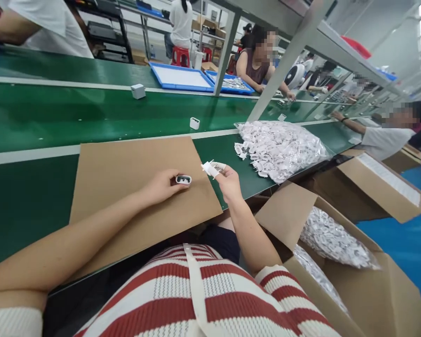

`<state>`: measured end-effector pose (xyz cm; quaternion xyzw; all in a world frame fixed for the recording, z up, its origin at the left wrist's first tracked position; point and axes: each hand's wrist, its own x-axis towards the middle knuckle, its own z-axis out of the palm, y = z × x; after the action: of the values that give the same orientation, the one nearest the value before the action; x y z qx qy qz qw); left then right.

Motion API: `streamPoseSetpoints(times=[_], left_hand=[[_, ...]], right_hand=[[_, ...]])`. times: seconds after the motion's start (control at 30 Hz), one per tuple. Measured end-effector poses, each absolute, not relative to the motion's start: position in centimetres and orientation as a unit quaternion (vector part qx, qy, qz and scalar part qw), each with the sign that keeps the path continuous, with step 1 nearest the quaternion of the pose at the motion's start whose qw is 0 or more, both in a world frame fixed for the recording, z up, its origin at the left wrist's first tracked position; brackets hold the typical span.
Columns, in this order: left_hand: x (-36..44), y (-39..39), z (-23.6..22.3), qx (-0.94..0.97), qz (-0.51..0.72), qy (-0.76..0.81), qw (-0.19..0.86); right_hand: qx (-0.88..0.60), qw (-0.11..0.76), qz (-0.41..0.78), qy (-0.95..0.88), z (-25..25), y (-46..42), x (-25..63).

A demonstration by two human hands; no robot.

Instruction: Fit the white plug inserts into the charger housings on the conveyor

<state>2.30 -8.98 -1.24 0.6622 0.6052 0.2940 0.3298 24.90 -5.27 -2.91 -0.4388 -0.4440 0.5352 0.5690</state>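
My left hand (163,186) rests over the brown cardboard sheet (126,173) and is closed on a small white shell (183,179) with a dark opening facing me. My right hand (228,180) is raised just right of it, pinching a small white plastic part (209,168) between fingertips. The two pieces are a short gap apart. A heap of similar white parts in clear bags (279,147) lies on the green bench to the right of my right hand.
Two small white housings (138,91) (194,123) sit on the green conveyor belt (73,117). Blue trays (180,77) lie beyond it, where other people sit working. An open cardboard box (372,290) with bagged white parts stands at my right. A metal post (284,61) slants overhead.
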Motion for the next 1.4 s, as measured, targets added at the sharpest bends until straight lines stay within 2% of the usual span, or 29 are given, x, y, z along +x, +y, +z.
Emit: streamPoseSetpoints(times=[0.1,0.23,0.4,0.57,0.8,1.0,1.17,1.3,1.4], left_hand=[[2.4,-8.9,-2.1,0.676,0.306,0.561,0.368],[1.9,-8.2,-3.7,0.679,0.343,0.509,0.401],[1.4,-7.6,-5.3,0.709,0.373,0.445,0.400],[1.4,-7.6,-5.5,0.713,0.363,0.450,0.397],[1.4,-7.6,-5.4,0.708,0.364,0.458,0.395],[1.6,-7.7,-5.2,0.703,0.356,0.469,0.399],[1.4,-7.7,-5.3,0.754,0.334,0.464,0.324],[1.0,-7.5,-4.7,0.792,0.273,0.483,0.254],[0.3,-6.6,-4.0,0.797,0.243,0.466,0.299]], right_hand=[[-0.436,0.543,0.498,-0.516,-3.0,-6.3,23.3],[-0.434,0.490,0.380,-0.654,-3.5,-7.3,22.1],[-0.442,0.422,0.248,-0.752,-4.0,-7.6,21.7],[-0.418,0.384,0.193,-0.800,-3.9,-7.4,21.6],[-0.413,0.383,0.192,-0.803,-3.7,-7.2,21.4],[-0.436,0.336,0.167,-0.818,-3.5,-7.0,21.7],[-0.458,0.314,0.172,-0.814,-4.3,-7.2,21.8],[-0.465,0.349,0.189,-0.792,-5.0,-7.2,21.2],[-0.434,0.395,0.216,-0.780,-4.8,-7.2,21.5]])
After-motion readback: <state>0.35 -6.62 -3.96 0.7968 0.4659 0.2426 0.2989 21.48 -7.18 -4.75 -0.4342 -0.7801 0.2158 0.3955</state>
